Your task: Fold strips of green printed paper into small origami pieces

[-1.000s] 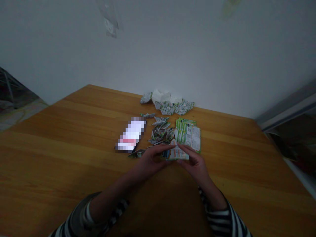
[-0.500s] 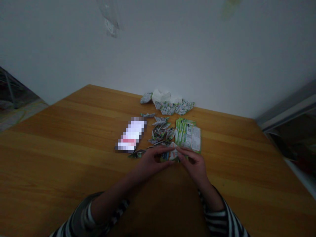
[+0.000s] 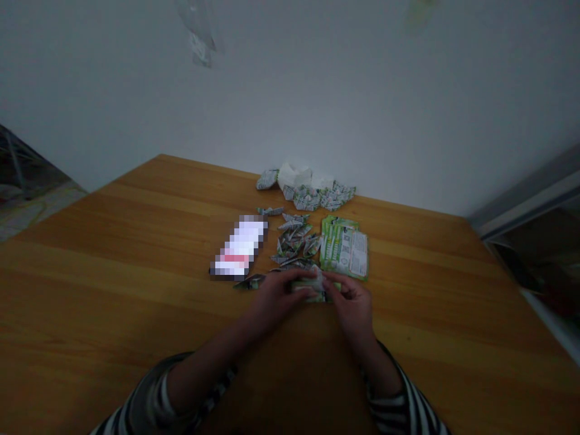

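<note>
Left hand: The left hand (image 3: 278, 296) is curled nearly closed, fingertips pinching the left end of a folded green-and-white paper (image 3: 312, 290).

Right hand: The right hand (image 3: 351, 304) is also nearly closed, thumb and fingers gripping the paper's right end; the two-sided hold appears to keep the folds taut.

Paper: Held at the near side of the work area, low over the wooden table (image 3: 113, 272); whether it touches the surface cannot be told.

Nearby: A pile of small boat-shaped paper folds (image 3: 293, 241) lies just beyond the hands, beside a stack of flat printed leaflets (image 3: 343, 249) at right, apparently kept apart from the folded work.

Rest: A pixelated rectangular object (image 3: 239, 248) sits left; crumpled printed paper (image 3: 306, 188) is heaped against the white wall (image 3: 317, 78).
</note>
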`<control>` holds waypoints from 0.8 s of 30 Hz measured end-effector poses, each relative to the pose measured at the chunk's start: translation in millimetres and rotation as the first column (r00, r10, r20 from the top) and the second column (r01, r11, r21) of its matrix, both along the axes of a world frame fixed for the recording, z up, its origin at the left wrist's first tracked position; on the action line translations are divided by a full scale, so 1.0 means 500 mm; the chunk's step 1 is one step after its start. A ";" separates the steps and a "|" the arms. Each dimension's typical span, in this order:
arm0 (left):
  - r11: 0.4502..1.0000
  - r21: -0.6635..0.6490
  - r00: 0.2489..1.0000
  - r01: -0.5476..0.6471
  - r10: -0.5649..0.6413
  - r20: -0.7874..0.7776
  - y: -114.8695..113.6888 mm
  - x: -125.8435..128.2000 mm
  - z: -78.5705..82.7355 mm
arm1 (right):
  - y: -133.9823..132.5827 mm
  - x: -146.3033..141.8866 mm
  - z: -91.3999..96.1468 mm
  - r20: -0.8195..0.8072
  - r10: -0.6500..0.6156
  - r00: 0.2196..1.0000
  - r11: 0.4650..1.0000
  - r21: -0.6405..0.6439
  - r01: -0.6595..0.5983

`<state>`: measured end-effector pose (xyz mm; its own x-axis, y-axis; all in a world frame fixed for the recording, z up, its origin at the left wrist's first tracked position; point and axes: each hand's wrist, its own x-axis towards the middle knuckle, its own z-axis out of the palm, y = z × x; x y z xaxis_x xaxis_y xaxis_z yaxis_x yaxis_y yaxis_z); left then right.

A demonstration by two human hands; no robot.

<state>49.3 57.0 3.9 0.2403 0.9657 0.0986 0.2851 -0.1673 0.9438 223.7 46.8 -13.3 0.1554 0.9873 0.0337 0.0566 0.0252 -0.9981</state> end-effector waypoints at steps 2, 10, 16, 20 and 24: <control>1.000 0.025 0.999 0.008 -0.007 -0.036 -0.002 0.000 0.003 | -0.003 -0.002 0.001 -0.001 -0.011 1.000 1.000 0.017 0.011; 0.998 -0.069 0.998 -0.007 0.011 0.061 -0.004 -0.004 0.010 | -0.004 0.005 0.012 -0.171 0.184 0.968 0.976 -0.081 -0.200; 0.989 -0.097 0.992 0.111 -0.104 0.070 0.002 -0.015 0.013 | 0.009 0.029 0.010 -0.223 0.288 0.931 0.945 -0.092 -0.315; 0.990 -0.048 0.990 0.135 -0.133 0.054 0.002 -0.016 0.022 | 0.012 0.033 0.014 -0.201 0.310 0.929 0.942 -0.067 -0.328; 0.996 -0.054 0.997 0.071 -0.070 0.029 -0.001 -0.016 0.020 | 0.008 0.023 0.014 -0.233 0.295 0.927 0.946 -0.062 -0.317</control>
